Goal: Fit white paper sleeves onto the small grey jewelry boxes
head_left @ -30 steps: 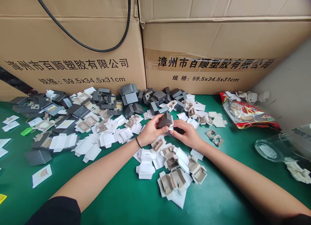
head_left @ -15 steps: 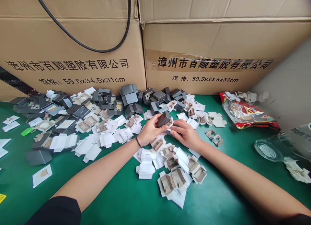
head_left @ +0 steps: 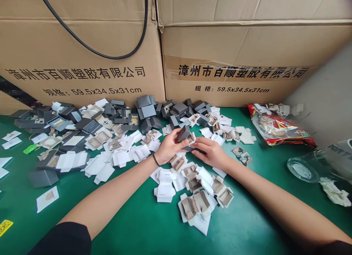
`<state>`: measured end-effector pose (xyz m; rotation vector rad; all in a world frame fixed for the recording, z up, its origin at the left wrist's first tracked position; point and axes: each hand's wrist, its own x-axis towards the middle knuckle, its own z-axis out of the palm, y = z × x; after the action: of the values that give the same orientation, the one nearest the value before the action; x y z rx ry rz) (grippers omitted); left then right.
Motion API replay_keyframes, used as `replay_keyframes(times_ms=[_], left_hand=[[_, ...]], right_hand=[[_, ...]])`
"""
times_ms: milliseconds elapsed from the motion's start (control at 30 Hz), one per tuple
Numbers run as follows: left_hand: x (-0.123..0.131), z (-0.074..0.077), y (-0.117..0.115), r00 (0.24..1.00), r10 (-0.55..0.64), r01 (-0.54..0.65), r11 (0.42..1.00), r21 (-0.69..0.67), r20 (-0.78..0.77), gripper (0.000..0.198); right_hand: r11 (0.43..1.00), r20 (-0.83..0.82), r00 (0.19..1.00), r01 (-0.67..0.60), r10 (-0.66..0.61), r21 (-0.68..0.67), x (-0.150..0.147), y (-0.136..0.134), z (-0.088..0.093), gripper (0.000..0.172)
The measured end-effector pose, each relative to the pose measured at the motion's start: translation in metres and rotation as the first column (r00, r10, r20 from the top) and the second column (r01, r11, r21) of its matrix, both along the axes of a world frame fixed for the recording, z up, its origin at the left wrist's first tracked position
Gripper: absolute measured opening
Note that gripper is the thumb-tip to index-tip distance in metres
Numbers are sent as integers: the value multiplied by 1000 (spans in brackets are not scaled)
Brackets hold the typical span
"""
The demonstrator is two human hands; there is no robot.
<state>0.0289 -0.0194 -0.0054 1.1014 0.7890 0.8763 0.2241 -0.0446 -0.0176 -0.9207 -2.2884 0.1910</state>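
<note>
My left hand [head_left: 168,149] wraps round a small dark grey hinged jewellery box [head_left: 183,133], its lid tilted up toward me. At its open side a white and grey-brown card insert [head_left: 191,138] shows. My right hand [head_left: 212,151] has its fingertips pinched at the insert and the box's edge; part of that grip is hidden. Just below my hands lies a heap of folded card inserts [head_left: 196,203], white on one face and grey-brown on the other.
Dark grey boxes [head_left: 148,111] lie piled along the back, with more white cards [head_left: 100,168] at the left. Two large cartons [head_left: 82,38] stand behind. A red snack bag [head_left: 280,126] and a clear glass jar [head_left: 304,170] lie on the green tabletop [head_left: 255,218] at right.
The box in my left hand has shifted slightly left, and more of the insert shows at its opening. My right fingers have curled slightly and stay against it.
</note>
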Motion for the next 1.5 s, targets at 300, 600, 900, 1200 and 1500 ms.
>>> replay_keyframes(times_ms=[300, 600, 900, 1200, 1500], left_hand=[[-1, -1, 1, 997, 12, -9, 999, -35, 81, 55], [-2, 0, 0, 999, -15, 15, 1000, -7, 49, 55], [1, -2, 2, 998, -53, 48, 986, 157, 29, 52], [1, -4, 3, 994, -94, 88, 991, 97, 50, 57], [0, -5, 4, 991, -109, 104, 992, 66, 79, 57]], right_hand=[[992, -106, 990, 80, -90, -95, -4, -5, -2, 21], [994, -72, 996, 53, -60, -100, -5, -6, 2, 20], [940, -338, 903, 164, -265, -299, -15, -5, -1, 25], [943, -391, 893, 95, -223, -320, -15, -3, -6, 36], [915, -493, 845, -12, -206, -403, -14, 1, -7, 33]])
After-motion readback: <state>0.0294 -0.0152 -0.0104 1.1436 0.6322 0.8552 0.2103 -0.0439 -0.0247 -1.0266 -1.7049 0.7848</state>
